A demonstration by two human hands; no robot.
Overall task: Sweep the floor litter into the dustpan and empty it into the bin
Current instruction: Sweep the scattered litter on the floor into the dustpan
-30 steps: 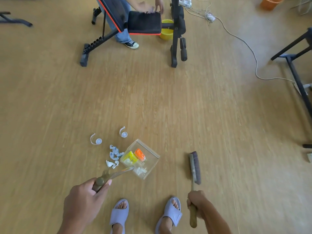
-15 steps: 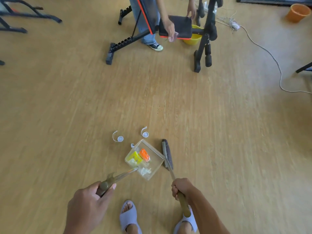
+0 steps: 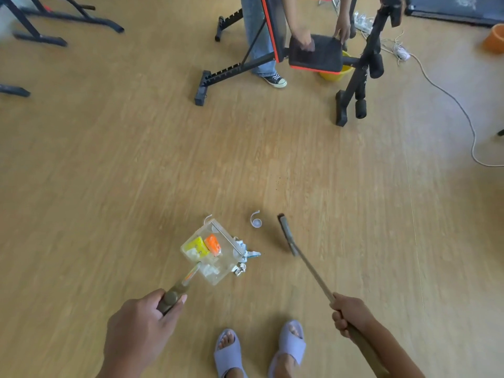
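Two slippers (image 3: 227, 350) mark the near edge of the view. To their left, the left grip (image 3: 141, 326) is wrapped round the olive handle of the clear dustpan (image 3: 221, 259). To their right, the right grip (image 3: 351, 315) is closed round the long stick of the brush (image 3: 286, 236). The dustpan rests on the floor (image 3: 354, 214) with a yellow piece (image 3: 196, 245) and an orange piece (image 3: 212, 242) already inside. Crumpled scraps (image 3: 245, 256) lie touching its lip, and a white cap (image 3: 256, 222) sits a little farther out, between the lip and the brush head. Sweeping looks partly done. The next stroke probably calls for drawing the brush leftward behind the cap and scraps while the pan is held flat, so nothing slips under the lip. A thin white curl (image 3: 208, 217) at the pan's far corner may need a separate pass. Bare floor lies open to the right and ahead. Farther off stand a weight bench (image 3: 313, 54) with another person (image 3: 259, 36) beside it, a trailing cable (image 3: 450, 96), and an orange tub (image 3: 495, 39) that may be the bin.
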